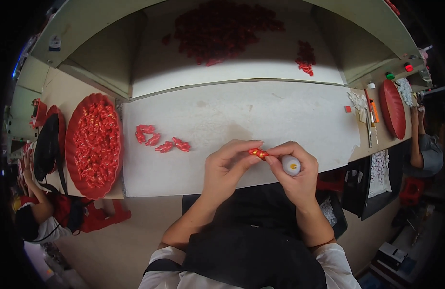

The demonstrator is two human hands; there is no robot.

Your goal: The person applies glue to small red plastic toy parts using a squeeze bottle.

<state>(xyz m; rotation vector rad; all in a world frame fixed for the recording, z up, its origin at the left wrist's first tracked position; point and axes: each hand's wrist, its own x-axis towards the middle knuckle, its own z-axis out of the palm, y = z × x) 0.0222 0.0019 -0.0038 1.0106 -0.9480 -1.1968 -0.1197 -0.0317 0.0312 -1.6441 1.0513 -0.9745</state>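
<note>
Over the front part of the white work surface (299, 108), my two hands meet at a small red piece with gold-yellow marks (257, 153). My left hand (227, 168) pinches its left end between thumb and fingertips. The thumb and forefinger of my right hand (297, 176) close on its right end. Tucked in that same right hand is a pale, round-bodied bottle (291, 165), its yellow tip facing up. Left of my hands lie several loose red pieces (164, 146), apart from both hands. The piece's exact kind is too small to tell.
A scalloped red tray (72, 144) heaped with red-gold pieces stands at left. Farther back, a shaded hood covers a pile of dark red pieces (222, 31) and a smaller cluster (305, 58). Tools (369, 127) lie right, above a black bin (356, 185). Other people work at both sides.
</note>
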